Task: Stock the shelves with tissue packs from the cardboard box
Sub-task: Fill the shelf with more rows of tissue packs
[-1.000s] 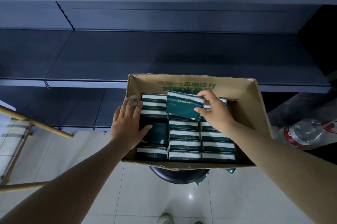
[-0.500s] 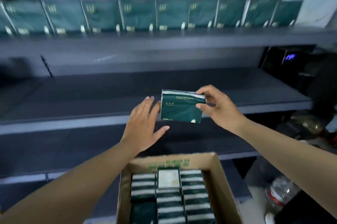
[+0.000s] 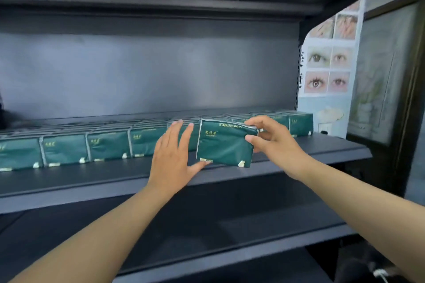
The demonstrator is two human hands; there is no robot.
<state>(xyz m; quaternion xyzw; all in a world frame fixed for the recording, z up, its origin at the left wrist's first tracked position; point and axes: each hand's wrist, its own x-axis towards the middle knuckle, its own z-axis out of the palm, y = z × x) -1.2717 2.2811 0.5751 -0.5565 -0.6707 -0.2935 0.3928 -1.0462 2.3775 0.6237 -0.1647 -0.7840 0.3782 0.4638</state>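
Note:
My right hand (image 3: 272, 142) pinches the right end of a dark green tissue pack (image 3: 224, 144), held upright just above the front of the upper shelf (image 3: 299, 153). My left hand (image 3: 172, 158) is spread flat beside the pack's left side, its thumb under the pack's lower left corner. Behind them a row of several matching green packs (image 3: 87, 149) stands along the shelf from the left edge to the right end. The cardboard box is out of view.
A lower dark shelf (image 3: 207, 232) runs below my arms. To the right of the shelving unit hangs a poster with eye pictures (image 3: 328, 70) and a framed panel (image 3: 386, 75). The shelf's front strip before the row is bare.
Both hands rose from the box to the upper shelf, the right one carrying the pack. My view tilted up, so the box dropped out of sight and the stocked row came close.

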